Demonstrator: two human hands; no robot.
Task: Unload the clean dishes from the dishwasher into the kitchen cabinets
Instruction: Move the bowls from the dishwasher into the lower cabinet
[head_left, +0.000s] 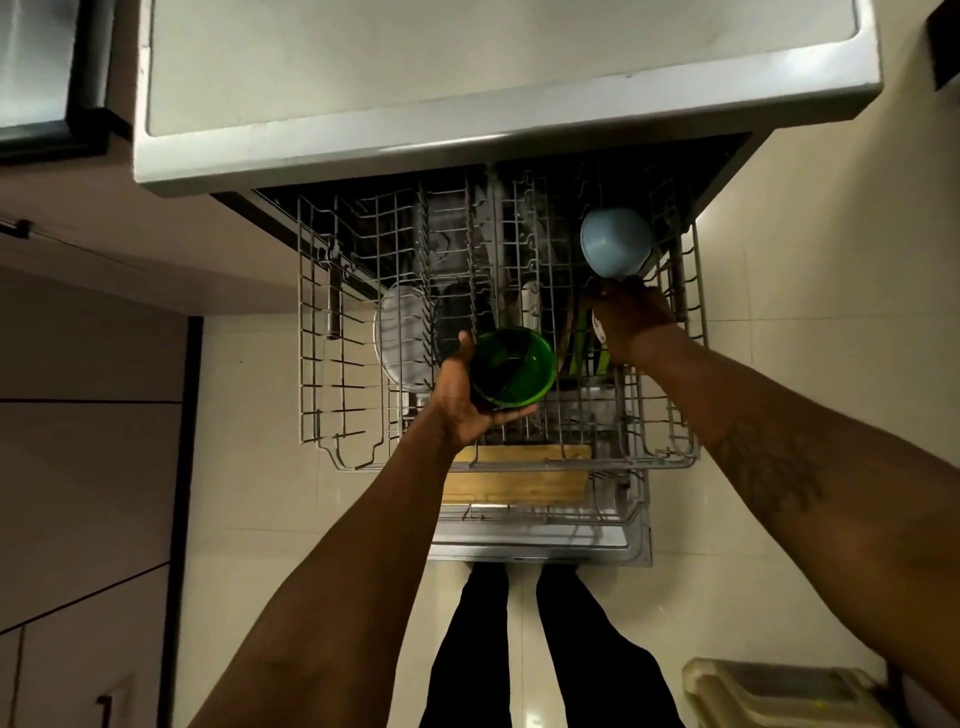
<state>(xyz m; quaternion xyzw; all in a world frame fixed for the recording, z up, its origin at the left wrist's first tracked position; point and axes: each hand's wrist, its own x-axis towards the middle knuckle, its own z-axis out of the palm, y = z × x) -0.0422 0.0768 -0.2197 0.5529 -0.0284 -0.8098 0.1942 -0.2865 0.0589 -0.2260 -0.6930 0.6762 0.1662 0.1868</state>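
Left hand cups green bowl over rack.

Home kitchen: dishwasher rack, cabinets

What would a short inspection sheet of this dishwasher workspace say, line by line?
Surface: upper rack pulled out above the lower rack.
Job's things: green bowl held over the upper rack; blue bowl at the rack's far right; white plate on edge, left of the green bowl; wooden board in the lower rack.
Clutter: plastic container on the floor, right.
Hands: left hand holds the green bowl; right hand at the blue bowl's rim, grip unclear.
Cables: nothing seen.
Surroundings: countertop above, tiled floor.
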